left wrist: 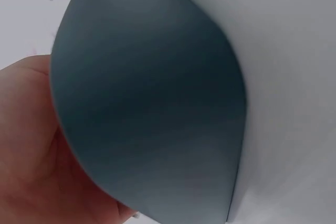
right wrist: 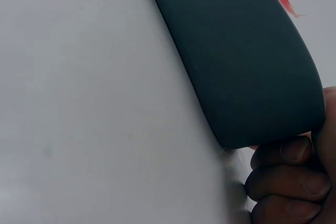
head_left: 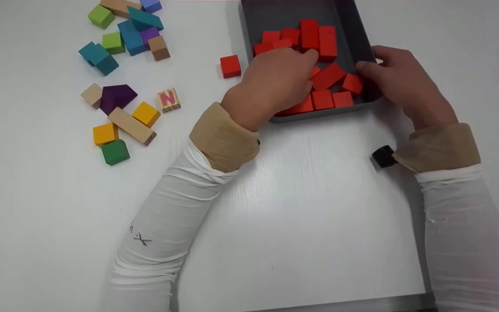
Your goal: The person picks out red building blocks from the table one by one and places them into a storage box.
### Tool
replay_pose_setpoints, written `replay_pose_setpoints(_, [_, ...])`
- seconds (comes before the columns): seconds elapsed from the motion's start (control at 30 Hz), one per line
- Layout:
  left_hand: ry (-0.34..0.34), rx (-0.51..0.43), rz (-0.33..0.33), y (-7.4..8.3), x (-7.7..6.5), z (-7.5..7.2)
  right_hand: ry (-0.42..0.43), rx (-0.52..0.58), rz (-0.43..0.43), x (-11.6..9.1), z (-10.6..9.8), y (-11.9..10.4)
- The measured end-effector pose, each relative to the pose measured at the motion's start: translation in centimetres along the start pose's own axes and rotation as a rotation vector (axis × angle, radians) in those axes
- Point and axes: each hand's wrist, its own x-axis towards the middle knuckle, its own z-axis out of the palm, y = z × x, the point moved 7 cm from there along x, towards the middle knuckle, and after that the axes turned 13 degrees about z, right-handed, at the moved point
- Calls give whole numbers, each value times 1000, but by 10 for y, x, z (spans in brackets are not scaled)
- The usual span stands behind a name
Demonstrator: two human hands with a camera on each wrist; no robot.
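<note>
A dark grey tray (head_left: 355,32) at the upper right of the head view contains several red wooden blocks (head_left: 309,35). My left hand (head_left: 271,82) reaches over its near left corner, fingers bent down among the blocks. Its fingertips are hidden, so I cannot tell whether they hold a block. At the tray's near right corner, my right hand (head_left: 412,82) grips the wall, thumb over the rim. In the right wrist view its other fingers (right wrist: 286,182) curl under the tray corner. One red block (head_left: 230,66) lies outside, just left of the tray.
Loose blocks in other colours lie at the left: teal (head_left: 132,38), lime green (head_left: 101,16), purple (head_left: 117,96), yellow (head_left: 146,114), green (head_left: 115,152) and plain wood (head_left: 130,125). A lettered cube (head_left: 168,100) sits closer. A small black object (head_left: 383,156) is beside the right cuff.
</note>
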Motion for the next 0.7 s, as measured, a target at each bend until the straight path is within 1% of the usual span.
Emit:
replay_pose_setpoints(0.1, [0,-24,8,0,-4,0,-20,-9,17,0,5,5])
replay_pose_setpoints(0.2, [18,-33,8,-1,-8,-4,-35,0,16,-1,8,8])
replay_pose_setpoints(0.37, [45,-39,-6,-7,-14,-13,-40,-12,-6,-1,9,8])
replay_pose_setpoints(0.47, [74,-40,-17,-12,-16,-20,-36,-19,-15,-1,7,6])
replay_pose_setpoints(0.6, [120,-42,-54,-23,-20,-30,-21,-17,-38,-2,4,0])
replay_pose_setpoints(0.7, [143,-45,-90,-32,-23,-36,-7,-29,-45,-4,0,-3])
